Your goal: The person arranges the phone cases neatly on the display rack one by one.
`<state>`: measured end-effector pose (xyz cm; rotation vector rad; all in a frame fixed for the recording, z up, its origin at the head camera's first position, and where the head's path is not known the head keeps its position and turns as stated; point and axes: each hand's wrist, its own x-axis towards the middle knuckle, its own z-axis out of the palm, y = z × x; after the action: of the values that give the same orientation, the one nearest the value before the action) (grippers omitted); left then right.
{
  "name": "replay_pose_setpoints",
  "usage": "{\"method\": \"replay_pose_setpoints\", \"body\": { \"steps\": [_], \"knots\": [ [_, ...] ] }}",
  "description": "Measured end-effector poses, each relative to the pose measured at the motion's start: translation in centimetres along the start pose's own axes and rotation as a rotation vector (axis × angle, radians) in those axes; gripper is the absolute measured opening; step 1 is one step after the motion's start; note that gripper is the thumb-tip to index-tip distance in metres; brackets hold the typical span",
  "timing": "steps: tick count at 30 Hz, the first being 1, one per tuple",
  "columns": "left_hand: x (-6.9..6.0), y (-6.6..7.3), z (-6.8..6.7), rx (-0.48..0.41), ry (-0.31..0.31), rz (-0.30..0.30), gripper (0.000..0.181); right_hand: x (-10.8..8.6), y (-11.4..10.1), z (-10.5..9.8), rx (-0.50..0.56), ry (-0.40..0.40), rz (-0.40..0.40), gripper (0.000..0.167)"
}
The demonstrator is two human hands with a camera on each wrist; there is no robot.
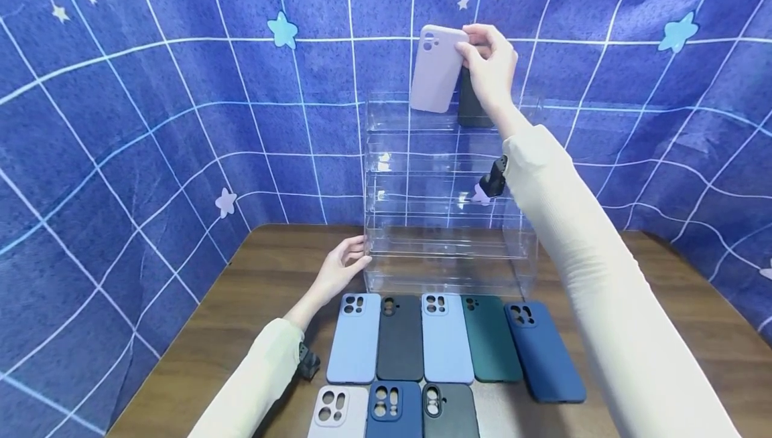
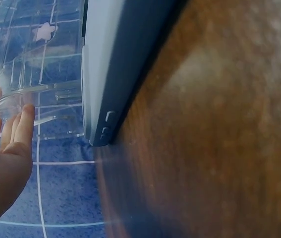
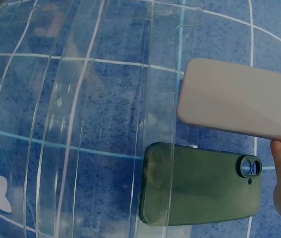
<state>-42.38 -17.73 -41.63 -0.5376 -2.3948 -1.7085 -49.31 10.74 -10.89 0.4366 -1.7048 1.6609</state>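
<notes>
Pale pink phone case (image 1: 435,76) is up at the top tier of a clear display rack (image 1: 437,250), right hand (image 1: 491,66) pinching its upper edge between thumb and fingertips, pretty much closed on it. Can't tell if its bottom end touches the tier. Just beside it, a dark green phone case (image 3: 204,183) sits up there too, behind the front lip. Left hand (image 1: 338,269) is down low, fingers relaxed against the rack's left side, thumb apart, no phone case in it. On the wooden table (image 1: 253,277) in front: five cases in a row, light blue (image 1: 354,347) leftmost, navy (image 1: 547,357) rightmost and tilted, plus three more nearer the camera, partly cut off.
</notes>
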Motion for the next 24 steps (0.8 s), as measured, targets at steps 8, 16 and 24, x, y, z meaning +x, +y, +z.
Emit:
{"method": "replay_pose_setpoints", "body": {
  "steps": [8,16,24],
  "knots": [
    [-1.1,3.2,0.0,-0.03,-0.04,-0.068,0.048,-0.3,0.3,1.3,-0.056,-0.03,-0.008,0.028],
    [-1.1,3.3,0.0,-0.017,-0.05,-0.083,0.049,1.6,2.9,2.3,-0.083,0.03,0.058,0.019],
    [-1.0,3.2,-0.2,-0.013,-0.051,-0.07,0.05,2.3,3.8,2.5,-0.051,0.055,0.123,0.02]
  ]
}}
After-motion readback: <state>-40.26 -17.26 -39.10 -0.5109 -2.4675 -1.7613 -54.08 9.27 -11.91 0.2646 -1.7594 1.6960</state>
